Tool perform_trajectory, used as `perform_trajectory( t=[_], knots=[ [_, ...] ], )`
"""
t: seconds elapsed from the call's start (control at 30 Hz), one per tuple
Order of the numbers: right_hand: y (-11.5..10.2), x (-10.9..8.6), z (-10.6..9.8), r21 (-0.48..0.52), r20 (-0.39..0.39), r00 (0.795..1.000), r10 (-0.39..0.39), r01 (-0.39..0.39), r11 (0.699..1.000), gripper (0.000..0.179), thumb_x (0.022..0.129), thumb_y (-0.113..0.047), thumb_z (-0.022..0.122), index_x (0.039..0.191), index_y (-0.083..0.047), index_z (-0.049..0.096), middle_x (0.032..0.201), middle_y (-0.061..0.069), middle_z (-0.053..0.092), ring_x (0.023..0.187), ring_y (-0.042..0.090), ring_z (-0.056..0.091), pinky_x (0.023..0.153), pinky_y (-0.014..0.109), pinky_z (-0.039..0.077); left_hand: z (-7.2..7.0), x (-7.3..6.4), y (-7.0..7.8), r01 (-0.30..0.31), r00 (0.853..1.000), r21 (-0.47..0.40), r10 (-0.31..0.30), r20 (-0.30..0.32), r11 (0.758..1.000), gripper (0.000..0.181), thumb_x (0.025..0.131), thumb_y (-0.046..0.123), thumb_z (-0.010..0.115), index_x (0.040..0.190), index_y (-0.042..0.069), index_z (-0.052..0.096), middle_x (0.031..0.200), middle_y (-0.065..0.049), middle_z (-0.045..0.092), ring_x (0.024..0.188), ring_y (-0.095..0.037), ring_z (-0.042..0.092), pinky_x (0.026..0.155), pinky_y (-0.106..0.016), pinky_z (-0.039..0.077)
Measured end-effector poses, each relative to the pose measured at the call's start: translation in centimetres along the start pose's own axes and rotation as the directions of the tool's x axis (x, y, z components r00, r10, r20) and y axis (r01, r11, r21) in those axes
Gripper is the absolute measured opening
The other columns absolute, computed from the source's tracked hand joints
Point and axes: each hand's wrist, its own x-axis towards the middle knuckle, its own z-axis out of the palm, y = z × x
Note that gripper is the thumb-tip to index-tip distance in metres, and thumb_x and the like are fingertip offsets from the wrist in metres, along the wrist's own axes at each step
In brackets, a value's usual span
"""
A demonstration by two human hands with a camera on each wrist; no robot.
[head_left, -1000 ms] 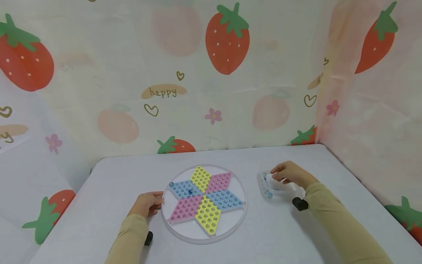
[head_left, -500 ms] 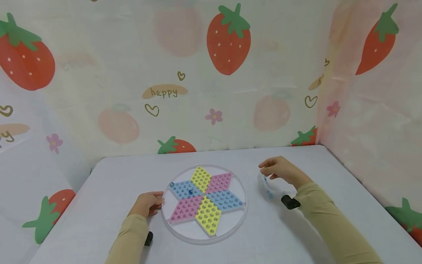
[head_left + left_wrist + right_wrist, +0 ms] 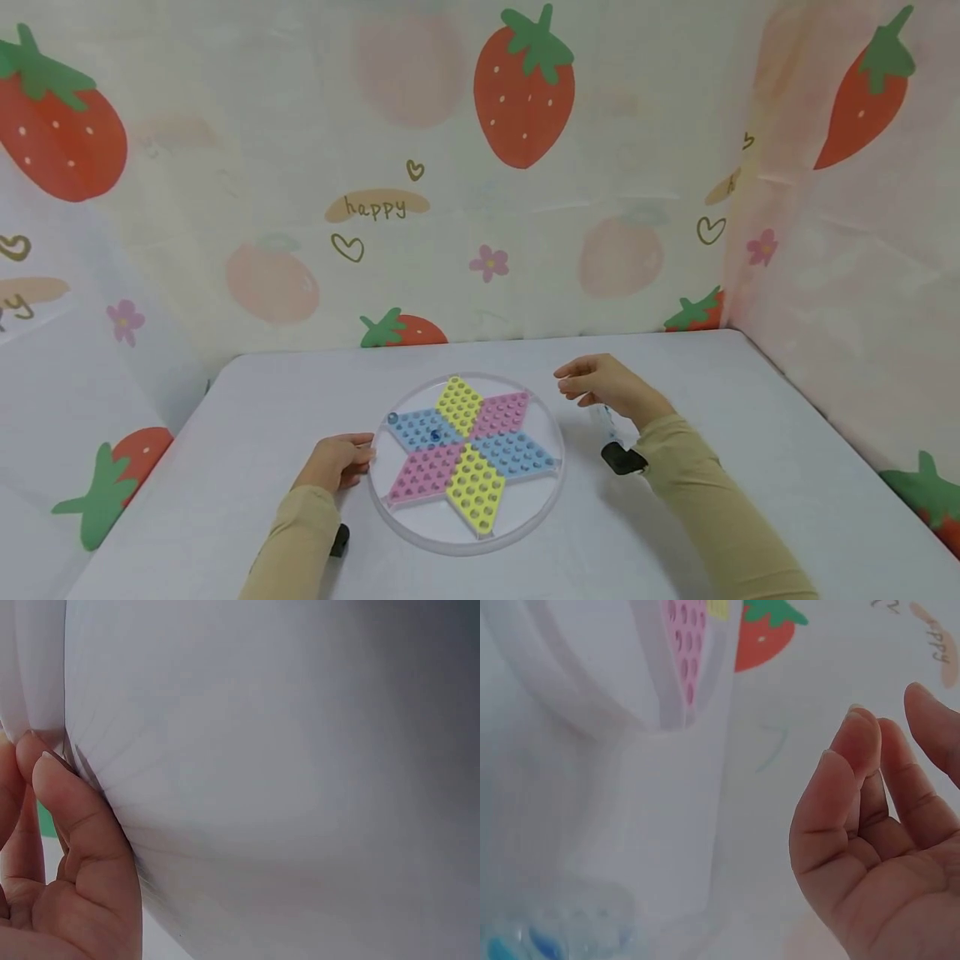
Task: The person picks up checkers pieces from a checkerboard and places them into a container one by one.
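Observation:
A round clear Chinese checkers board (image 3: 534, 521) with a pink, yellow and blue star lies flat on the table. Two marbles sit in its left blue point, one at the tip (image 3: 392, 418) and a dark blue marble (image 3: 435, 435) further in. My left hand (image 3: 335, 462) holds the board's left rim with bent fingers; in the left wrist view thumb and fingertips meet at the edge. Above the table right of the board is my right hand (image 3: 611, 387), thumb and index fingertips (image 3: 825, 769) close together. I cannot tell whether a marble is between them.
A clear plastic container (image 3: 606, 427) with blue marbles (image 3: 546, 943) stands right of the board, mostly hidden behind the right hand and wrist. The white table (image 3: 300, 392) meets a strawberry-print backdrop (image 3: 420, 275) at the back and sides.
My right hand has come out from over the marble container and moved left toward the board. The left hand and the board have stayed in place.

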Motion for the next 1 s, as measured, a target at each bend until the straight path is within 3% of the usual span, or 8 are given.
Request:
perform_trajectory(
  t=[0.3,0.57,1.0],
  knots=[
    [-0.7,1.2,2.4,0.067,0.036,0.999,-0.022,0.020,0.998,0.034,0.094,-0.009,0.062,0.124,0.007,0.059,0.109,0.017,0.064,0.088,0.018,0.061,0.078,0.032,0.052,-0.1,-0.1,0.3,-0.007,1.000,-0.004,0.007,0.006,1.000,0.044,0.092,0.000,0.061,0.134,-0.006,0.051,0.065,0.002,0.059,0.055,-0.007,0.053,0.052,-0.019,0.044],
    [-1.1,2.4,5.3,0.121,0.108,0.993,-0.042,0.029,0.992,0.032,0.094,-0.009,0.063,0.123,0.005,0.060,0.104,0.017,0.064,0.092,0.026,0.063,0.074,0.031,0.052,-0.2,-0.1,0.1,-0.009,1.000,0.003,0.008,0.008,1.000,0.045,0.092,-0.001,0.061,0.135,-0.006,0.050,0.064,0.002,0.059,0.055,-0.008,0.054,0.052,-0.019,0.045],
    [-1.5,4.2,9.4,0.168,0.173,0.985,-0.002,-0.028,0.985,0.037,0.093,-0.008,0.064,0.127,0.007,0.059,0.091,0.010,0.068,0.076,0.015,0.062,0.065,0.026,0.048,0.0,-0.3,0.0,-0.021,1.000,-0.011,0.021,0.009,1.000,0.045,0.091,-0.001,0.061,0.134,-0.007,0.050,0.070,0.001,0.062,0.055,-0.008,0.053,0.052,-0.018,0.044]
  ],
)
